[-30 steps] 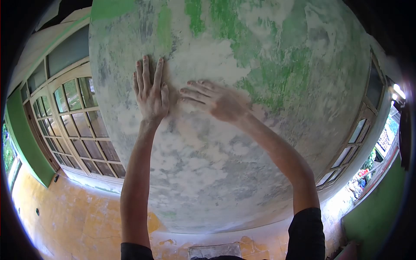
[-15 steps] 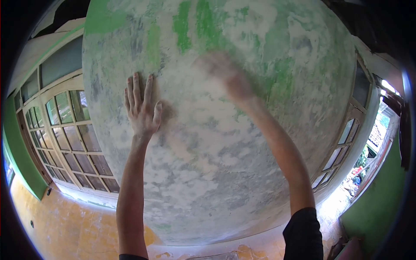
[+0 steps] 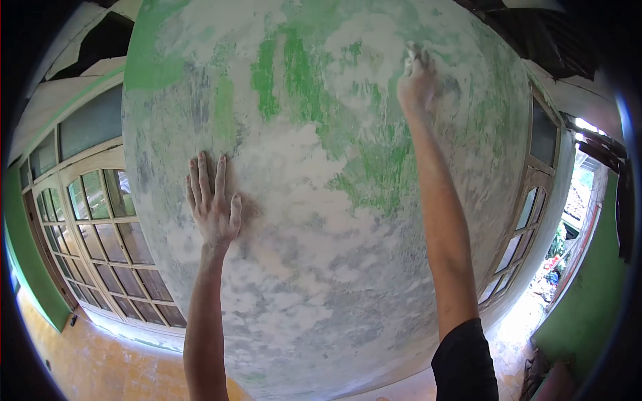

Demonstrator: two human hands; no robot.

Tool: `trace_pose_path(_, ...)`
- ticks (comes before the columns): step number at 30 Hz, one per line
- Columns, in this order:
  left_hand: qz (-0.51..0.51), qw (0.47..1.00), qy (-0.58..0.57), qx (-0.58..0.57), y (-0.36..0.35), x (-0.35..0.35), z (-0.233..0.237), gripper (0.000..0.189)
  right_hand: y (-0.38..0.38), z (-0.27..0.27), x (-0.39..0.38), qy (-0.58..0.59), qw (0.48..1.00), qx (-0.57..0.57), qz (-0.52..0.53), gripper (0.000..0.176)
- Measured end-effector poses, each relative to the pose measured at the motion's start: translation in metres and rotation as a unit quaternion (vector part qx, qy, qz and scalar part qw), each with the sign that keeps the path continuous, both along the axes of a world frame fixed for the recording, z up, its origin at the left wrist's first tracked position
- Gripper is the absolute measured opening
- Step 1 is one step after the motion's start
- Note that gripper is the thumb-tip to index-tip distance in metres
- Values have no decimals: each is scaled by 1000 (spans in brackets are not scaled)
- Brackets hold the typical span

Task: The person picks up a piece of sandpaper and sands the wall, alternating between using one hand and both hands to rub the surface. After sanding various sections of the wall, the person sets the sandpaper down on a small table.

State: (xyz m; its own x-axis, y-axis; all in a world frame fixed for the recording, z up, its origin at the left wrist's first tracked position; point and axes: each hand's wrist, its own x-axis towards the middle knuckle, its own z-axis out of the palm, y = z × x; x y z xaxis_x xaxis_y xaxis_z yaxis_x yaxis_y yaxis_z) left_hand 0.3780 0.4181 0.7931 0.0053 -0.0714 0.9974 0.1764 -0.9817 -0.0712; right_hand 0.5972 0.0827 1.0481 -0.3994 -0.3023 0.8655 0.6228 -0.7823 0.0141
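A wall (image 3: pixel 287 287) with patchy white filler, grey plaster and leftover green paint fills the middle of the head view. My left hand (image 3: pixel 212 208) lies flat against it at left centre, fingers stretched upward and thumb apart, with nothing in it. Higher up on the right, my right hand (image 3: pixel 418 83) is against the wall with its fingers bent and closed. Pale dust covers the fingertips. Whatever is under those fingers, if anything, is hidden. Green paint streaks (image 3: pixel 294 73) lie between the two hands.
At left stands a glazed wooden door (image 3: pixel 110 230) with a dark pane above. Another glazed frame (image 3: pixel 521 234) is at right, beside a bright opening to outside. Below is a dusty yellow tiled floor (image 3: pixel 127 354). A green wall (image 3: pixel 582 314) rises at far right.
My right hand, blurred before, has swung up and to the right across the wall. The view has tilted upward, so my left hand appears lower, still flat on the wall.
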Motion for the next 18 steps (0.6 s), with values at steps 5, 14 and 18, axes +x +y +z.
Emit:
trace_pose_path(5, -10, 1000, 2, -5, 0, 0, 0, 65, 77, -44, -73, -41, 929, -366, 39, 43)
trace_pose_path(14, -22, 1000, 8, -12, 0, -2, 0, 65, 69, -13, -82, -66, 897, -436, -10, 40)
trace_pose_path(18, -27, 1000, 6, -15, -4, -3, 1, 69, -14, 41, -1, 32, 990, -134, 37, 39)
